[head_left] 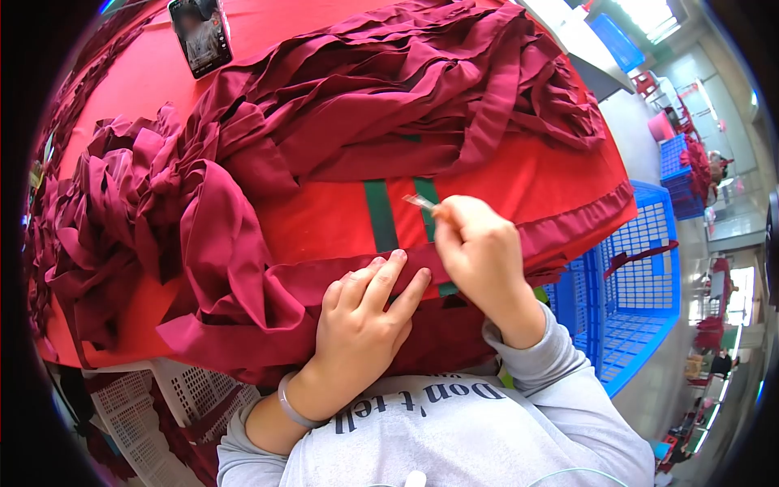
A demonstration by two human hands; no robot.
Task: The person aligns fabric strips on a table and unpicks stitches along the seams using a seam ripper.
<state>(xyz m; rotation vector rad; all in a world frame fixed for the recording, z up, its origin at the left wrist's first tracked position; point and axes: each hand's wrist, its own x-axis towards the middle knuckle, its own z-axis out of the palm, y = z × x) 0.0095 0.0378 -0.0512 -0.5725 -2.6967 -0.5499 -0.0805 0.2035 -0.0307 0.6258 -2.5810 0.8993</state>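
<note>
My left hand (361, 312) lies flat with its fingers spread, pressing on a long maroon fabric strip (560, 234) along the near side of the table. My right hand (483, 247) is closed around a small slim tool (419, 202) with a pale metal tip; its exact kind does not show. The tip points left, over the green stripes (380, 215) on the red cloth (316, 219). A large heap of maroon strips (389, 89) lies beyond my hands, with more loose folds (227, 235) to the left.
A phone (200, 36) stands at the far left of the table. Blue plastic crates (641, 284) are at the right, just past the table edge. White perforated baskets (195, 390) sit below the table at the left. Other work areas appear far right.
</note>
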